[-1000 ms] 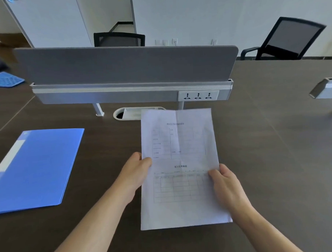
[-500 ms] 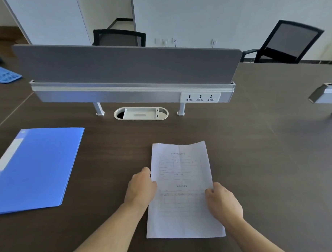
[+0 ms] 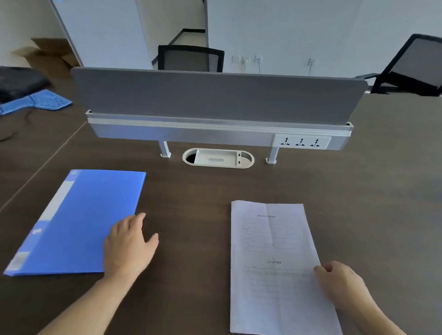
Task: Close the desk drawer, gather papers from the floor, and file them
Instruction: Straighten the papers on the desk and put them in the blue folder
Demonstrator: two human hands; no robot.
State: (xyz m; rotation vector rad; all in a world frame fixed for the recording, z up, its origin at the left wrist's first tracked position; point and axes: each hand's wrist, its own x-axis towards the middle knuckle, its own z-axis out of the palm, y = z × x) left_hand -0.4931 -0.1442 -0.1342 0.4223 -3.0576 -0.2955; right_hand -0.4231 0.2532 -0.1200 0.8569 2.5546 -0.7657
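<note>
A white stack of printed papers (image 3: 273,253) lies flat on the dark brown desk (image 3: 199,218), right of centre. My right hand (image 3: 342,286) rests on its right edge, fingers curled at the paper's side. A closed blue folder (image 3: 76,222) lies on the desk to the left. My left hand (image 3: 128,244) is spread open with its fingers on the folder's lower right corner. No drawer is in view.
A grey divider screen (image 3: 217,94) with a socket strip (image 3: 301,142) crosses the desk behind. An oval cable port (image 3: 218,158) sits in front of it. Black chairs (image 3: 191,58) stand beyond. A blue perforated item (image 3: 37,101) and black bag lie far left.
Both hands lowered the papers flat onto the desk. My left hand then let go and moved left onto the folder's corner. The view turned left.
</note>
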